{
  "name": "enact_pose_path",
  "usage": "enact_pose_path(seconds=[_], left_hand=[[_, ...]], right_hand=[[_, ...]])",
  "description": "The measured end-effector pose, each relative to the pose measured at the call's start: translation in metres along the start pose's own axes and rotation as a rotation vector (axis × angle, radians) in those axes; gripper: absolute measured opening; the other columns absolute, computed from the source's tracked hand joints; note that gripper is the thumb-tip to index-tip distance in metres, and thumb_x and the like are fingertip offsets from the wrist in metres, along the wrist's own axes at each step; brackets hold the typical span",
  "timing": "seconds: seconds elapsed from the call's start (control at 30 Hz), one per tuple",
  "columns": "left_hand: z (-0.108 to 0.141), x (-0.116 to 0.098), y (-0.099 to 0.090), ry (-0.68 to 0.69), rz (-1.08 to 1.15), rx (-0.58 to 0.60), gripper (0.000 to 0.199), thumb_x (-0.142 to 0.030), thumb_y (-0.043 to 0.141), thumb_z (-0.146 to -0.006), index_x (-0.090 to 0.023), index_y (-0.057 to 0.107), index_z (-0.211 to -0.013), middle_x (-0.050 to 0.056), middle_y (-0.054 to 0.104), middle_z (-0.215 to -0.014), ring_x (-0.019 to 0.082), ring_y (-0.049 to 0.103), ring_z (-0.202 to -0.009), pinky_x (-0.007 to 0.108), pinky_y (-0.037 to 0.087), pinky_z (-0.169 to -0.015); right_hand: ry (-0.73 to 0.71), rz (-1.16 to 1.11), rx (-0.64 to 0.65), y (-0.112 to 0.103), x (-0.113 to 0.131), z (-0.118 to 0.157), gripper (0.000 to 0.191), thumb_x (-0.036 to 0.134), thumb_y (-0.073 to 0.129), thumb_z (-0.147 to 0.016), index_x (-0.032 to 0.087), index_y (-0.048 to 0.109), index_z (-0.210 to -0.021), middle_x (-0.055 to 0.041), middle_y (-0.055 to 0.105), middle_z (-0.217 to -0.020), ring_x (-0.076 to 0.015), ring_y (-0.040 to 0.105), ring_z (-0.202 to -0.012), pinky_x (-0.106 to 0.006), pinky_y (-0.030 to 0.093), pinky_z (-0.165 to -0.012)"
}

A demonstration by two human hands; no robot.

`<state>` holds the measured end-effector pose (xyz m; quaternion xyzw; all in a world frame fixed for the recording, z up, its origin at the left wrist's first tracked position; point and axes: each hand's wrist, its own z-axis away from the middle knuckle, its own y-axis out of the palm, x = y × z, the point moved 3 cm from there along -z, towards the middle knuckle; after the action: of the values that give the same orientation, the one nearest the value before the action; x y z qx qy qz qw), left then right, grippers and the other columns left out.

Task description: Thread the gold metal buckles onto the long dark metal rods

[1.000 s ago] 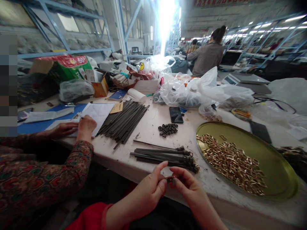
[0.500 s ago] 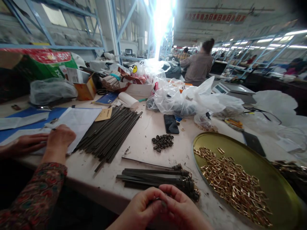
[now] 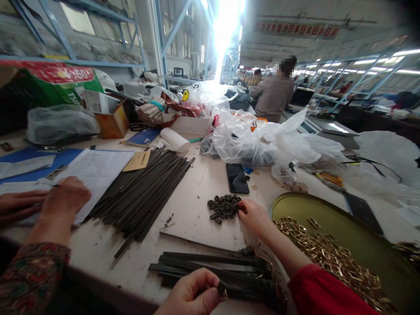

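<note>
The left hand (image 3: 192,292), at the near edge, is closed on a small dark metal piece (image 3: 222,288) between thumb and fingers, just above a bundle of dark metal rods (image 3: 213,273). The right hand (image 3: 254,217) is narrow at the edge of a pile of dark rings (image 3: 223,208) on the tabletop (image 3: 193,218); I cannot tell if it holds one. For such small parts, a firm fingertip pinch works best.

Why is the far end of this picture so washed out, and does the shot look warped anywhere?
In the head view, a white glare at the far end of the hall washes out the building there; the blue steel shelving bows from wide-lens distortion, and the brass tray looks stretched towards the edge.
</note>
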<state>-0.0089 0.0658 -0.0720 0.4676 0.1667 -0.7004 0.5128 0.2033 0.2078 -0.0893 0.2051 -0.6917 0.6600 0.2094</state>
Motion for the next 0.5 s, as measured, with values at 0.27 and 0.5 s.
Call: enact_pose_path(seconds=[0.27,0.5], left_hand=[[0.005,-0.009,0.002,0.092,-0.135,-0.065,0.032,-0.046,0.057,-0.073,-0.015,0.052,-0.077,-0.009,0.033,-0.052,0.005,0.023,-0.045,0.019,0.019,-0.043],[0.020,-0.040,0.020,0.327,-0.404,-0.188,0.022,-0.034,0.051,-0.078,-0.014,0.058,-0.079,-0.004,0.047,-0.062,0.009,0.040,-0.058,0.020,0.031,-0.054]], right_hand=[[0.015,-0.215,0.082,-0.022,0.031,0.061,0.007,0.026,0.051,-0.069,0.020,0.054,-0.071,0.0015,0.056,-0.058,-0.0147,0.052,-0.055,-0.026,0.041,-0.052],[0.035,-0.622,0.136,-0.032,0.078,0.146,0.012,0.031,0.055,-0.069,0.021,0.049,-0.072,0.0041,0.051,-0.060,-0.0118,0.048,-0.054,-0.024,0.039,-0.050]])
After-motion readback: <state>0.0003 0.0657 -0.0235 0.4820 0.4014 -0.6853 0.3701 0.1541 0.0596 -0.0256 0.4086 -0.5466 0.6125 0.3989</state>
